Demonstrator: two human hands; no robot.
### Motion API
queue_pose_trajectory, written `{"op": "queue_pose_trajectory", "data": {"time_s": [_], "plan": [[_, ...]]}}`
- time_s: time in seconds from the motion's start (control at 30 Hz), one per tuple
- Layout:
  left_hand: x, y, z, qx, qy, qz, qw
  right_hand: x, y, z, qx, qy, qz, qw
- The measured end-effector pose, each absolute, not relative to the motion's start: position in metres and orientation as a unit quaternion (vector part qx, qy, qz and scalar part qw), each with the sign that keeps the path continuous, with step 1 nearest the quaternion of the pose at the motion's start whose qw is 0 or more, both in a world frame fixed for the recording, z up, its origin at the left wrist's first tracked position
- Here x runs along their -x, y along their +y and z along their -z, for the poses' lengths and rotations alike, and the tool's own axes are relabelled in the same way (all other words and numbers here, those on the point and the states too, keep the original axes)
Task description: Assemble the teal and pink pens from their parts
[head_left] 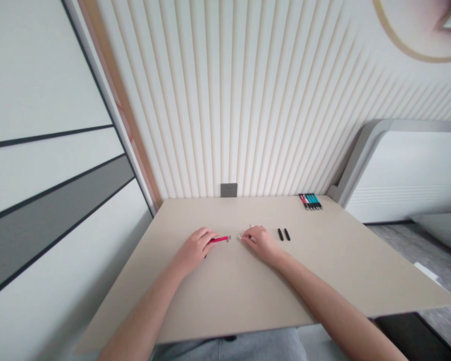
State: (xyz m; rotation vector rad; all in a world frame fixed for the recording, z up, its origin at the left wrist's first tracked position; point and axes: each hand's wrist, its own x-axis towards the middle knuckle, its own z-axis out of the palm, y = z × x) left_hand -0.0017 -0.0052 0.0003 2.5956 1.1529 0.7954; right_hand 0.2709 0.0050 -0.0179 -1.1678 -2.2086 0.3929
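My left hand [198,246] is closed around a red pen barrel [220,239], which points right over the tabletop. Under that hand a small dark tip of something shows; the rest is hidden. Across a short gap, my right hand [260,239] pinches a small clear piece [239,236] between thumb and fingertips, its kind too small to make out. Just beyond these fingers lies another tiny pale piece [250,226]. Right of my right hand, two short black pieces [283,234] like pen grips or caps lie side by side.
A row of several red, white and teal pens [310,201] lies at the table's back right corner. The beige table [225,301] meets a ribbed wall with a dark socket [229,190]. A white cabinet [52,200] stands at left, a bed headboard [406,165] at right.
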Motion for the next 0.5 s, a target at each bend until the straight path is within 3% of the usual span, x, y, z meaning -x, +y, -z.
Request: {"op": "queue_pose_trajectory", "data": {"time_s": [0.5], "plan": [[-0.005, -0.009, 0.001, -0.886, 0.379, -0.255, 0.079, -0.259, -0.003, 0.015, 0.456, -0.748, -0.265, 0.404]]}}
